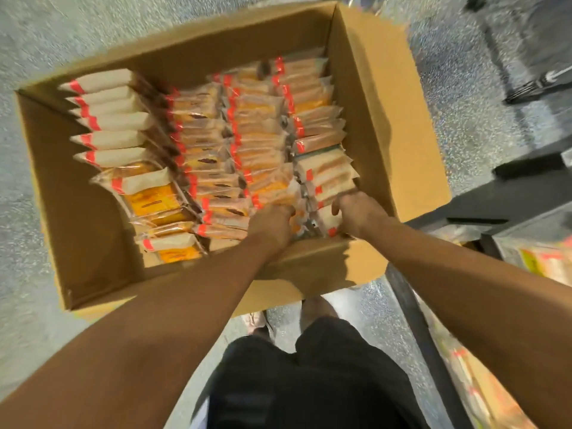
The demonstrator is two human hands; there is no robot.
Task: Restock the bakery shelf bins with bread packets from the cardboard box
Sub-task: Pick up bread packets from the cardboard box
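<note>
An open cardboard box (387, 125) sits on the floor below me, packed with rows of clear bread packets (263, 140) sealed with red tape. Both hands reach into its near right corner. My left hand (272, 226) curls its fingers around packets in the third row. My right hand (356, 212) grips the packets (325, 219) at the near end of the rightmost row. The fingertips of both hands are buried among the packets.
A black shelf frame (411, 320) runs along my right, with bread packets (538, 261) in its bins. Dark shelf legs (526, 168) stand beyond the box at right. Speckled grey floor (62, 32) surrounds the box. My legs (309, 382) stand just behind the box.
</note>
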